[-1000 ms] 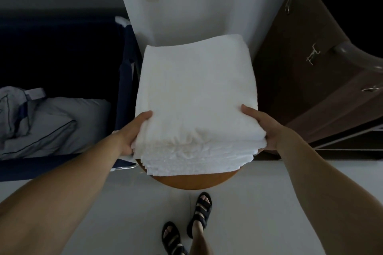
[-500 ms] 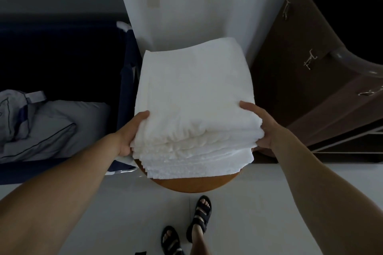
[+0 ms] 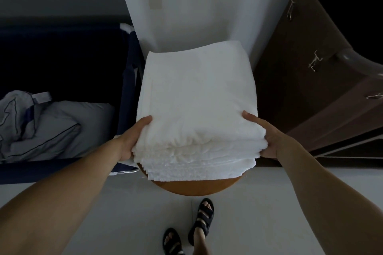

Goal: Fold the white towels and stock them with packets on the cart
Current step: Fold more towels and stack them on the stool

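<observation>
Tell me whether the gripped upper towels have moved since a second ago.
Yes. The upper towels have risen slightly away from the rim of the orange stool, while the lower towels stay on it.

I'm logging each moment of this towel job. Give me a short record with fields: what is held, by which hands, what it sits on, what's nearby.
held: white towels, folded and stacked
left hand: grips the stack's left side, thumb on top
right hand: grips the stack's right side, thumb on top
support: round wooden stool under the stack
left of stool: grey bedding in a dark bin
right of stool: brown cabinet
</observation>
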Demonstrator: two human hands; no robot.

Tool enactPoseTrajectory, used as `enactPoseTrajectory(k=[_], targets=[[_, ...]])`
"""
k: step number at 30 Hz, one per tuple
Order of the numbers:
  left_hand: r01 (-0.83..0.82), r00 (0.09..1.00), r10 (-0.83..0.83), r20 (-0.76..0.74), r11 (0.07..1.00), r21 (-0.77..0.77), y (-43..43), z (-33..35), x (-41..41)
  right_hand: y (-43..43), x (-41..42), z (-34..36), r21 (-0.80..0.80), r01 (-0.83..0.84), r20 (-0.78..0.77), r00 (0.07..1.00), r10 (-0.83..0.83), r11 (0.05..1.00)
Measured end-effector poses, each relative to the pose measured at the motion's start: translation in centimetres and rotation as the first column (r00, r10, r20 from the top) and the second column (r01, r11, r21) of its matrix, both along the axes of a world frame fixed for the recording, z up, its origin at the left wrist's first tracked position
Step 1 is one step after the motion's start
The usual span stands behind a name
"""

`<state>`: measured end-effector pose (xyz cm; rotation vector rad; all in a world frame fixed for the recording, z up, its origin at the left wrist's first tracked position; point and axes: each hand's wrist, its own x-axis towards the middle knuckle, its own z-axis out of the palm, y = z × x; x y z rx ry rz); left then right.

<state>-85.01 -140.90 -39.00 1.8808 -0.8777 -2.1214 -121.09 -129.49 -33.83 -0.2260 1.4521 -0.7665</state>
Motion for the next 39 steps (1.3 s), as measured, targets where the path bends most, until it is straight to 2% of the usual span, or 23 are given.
enactPoseTrajectory(k=[9,15,17,19,20,24,28,31,37,39], targets=[[-0.025,1.000,0.025,0.005,0.999,-0.032,-0.1,0.7,-0.5,-0.3,0.2,0.0,-0.059,0.031,0.058,0.998,-0.028,0.998],[-0.011,1.000,0.010,-0.012,0.996,-0.090,-0.9,3.1,0.0,-1.2,1.1,4.7,-0.114,0.053,-0.033,0.998,-0.058,0.992],[0.051,0.998,-0.054,-0.030,0.994,-0.093,-0.6,5.4,0.1,-0.3,1.0,6.7,-0.146,0.082,-0.044,0.995,-0.089,0.986],[0.117,0.988,-0.132,-0.081,0.978,-0.171,0.2,7.5,0.1,1.2,0.2,7.9,-0.154,0.154,-0.072,0.983,-0.167,0.976],[0.111,0.991,-0.124,-0.059,0.975,-0.193,1.0,8.0,0.1,1.8,0.5,8.0,-0.142,0.173,-0.101,0.977,-0.189,0.974],[0.134,0.984,-0.133,-0.121,0.991,0.003,5.4,5.7,0.1,6.3,0.5,4.9,-0.081,0.352,-0.232,0.903,-0.361,0.932],[0.122,0.992,-0.123,0.028,0.992,0.026,8.9,0.9,-1.0,10.4,-0.4,1.1,-0.024,0.304,-0.092,0.948,-0.305,0.952],[0.081,0.997,-0.081,-0.007,0.997,-0.017,10.3,-1.1,-1.1,11.4,-0.9,0.1,0.002,0.217,-0.012,0.976,-0.217,0.976],[-0.044,0.992,0.034,-0.118,0.996,-0.081,10.9,-2.9,-0.9,11.3,-1.5,-0.2,-0.047,0.074,-0.120,0.990,-0.079,0.996],[-0.100,0.983,0.086,-0.160,0.991,-0.083,11.1,-3.3,-1.1,11.0,-1.5,-0.1,-0.054,0.078,-0.119,0.989,-0.084,0.995]])
